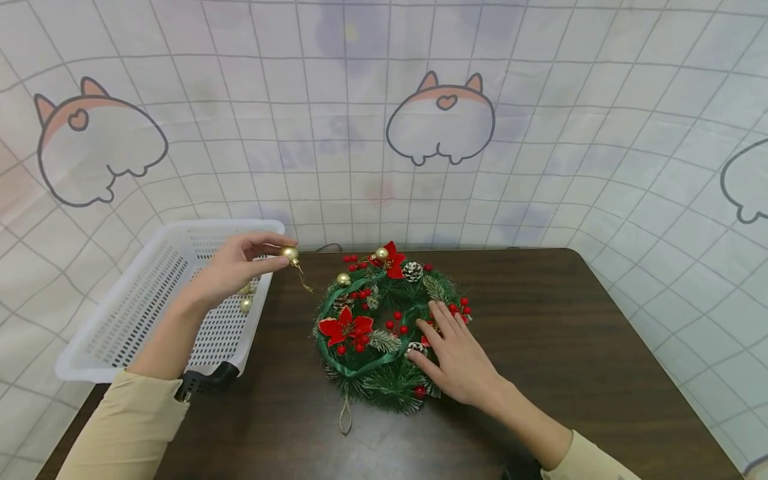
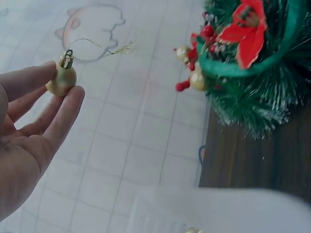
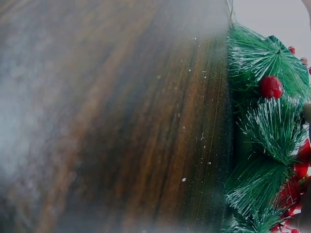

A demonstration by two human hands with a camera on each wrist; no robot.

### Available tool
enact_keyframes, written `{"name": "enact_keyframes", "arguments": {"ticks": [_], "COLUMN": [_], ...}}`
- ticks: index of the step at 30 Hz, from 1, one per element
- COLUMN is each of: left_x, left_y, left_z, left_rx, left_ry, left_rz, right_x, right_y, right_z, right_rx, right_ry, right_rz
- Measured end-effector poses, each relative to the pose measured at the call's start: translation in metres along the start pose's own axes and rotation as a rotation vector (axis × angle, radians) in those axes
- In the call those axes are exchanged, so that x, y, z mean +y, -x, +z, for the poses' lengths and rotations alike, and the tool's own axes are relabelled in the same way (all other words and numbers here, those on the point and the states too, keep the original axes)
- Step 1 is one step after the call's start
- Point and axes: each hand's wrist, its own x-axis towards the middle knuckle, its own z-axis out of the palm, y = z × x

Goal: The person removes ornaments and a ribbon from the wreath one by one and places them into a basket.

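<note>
My left hand (image 1: 240,263) pinches a small gold bauble (image 1: 291,254) between thumb and fingertips, above the basket's right rim. A gold string (image 2: 114,50) trails from the bauble's cap in the left wrist view. On the table lies a green Christmas wreath (image 1: 384,383) with red poinsettias (image 1: 346,328), red berries, snowy pinecones (image 1: 413,271) and a green ribbon (image 1: 367,366). Two gold baubles sit on its upper left part. My right hand (image 1: 462,360) rests with fingers spread on the wreath's right side, covering some of its decorations.
A white plastic basket (image 1: 114,373) stands at the left of the dark wooden table (image 1: 570,347), with a few gold baubles (image 1: 246,305) inside. A twine loop (image 1: 345,419) sticks out from the wreath's near edge. A patterned cloth (image 1: 336,133) hangs behind the table.
</note>
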Motion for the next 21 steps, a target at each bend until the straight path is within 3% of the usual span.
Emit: {"name": "enact_keyframes", "arguments": {"ticks": [12,21], "left_x": [-0.02,-0.046], "left_y": [0.002,0.003], "left_z": [-0.027,-0.047], "left_rx": [0.054,0.091], "left_ry": [0.003,-0.003], "left_rz": [-0.059,-0.113], "right_x": [-0.001,-0.001], "right_y": [0.001,0.001], "right_z": [0.0,0.0], "right_rx": [0.016,0.017], "right_ry": [0.001,0.007], "right_rz": [-0.008,-0.01]}}
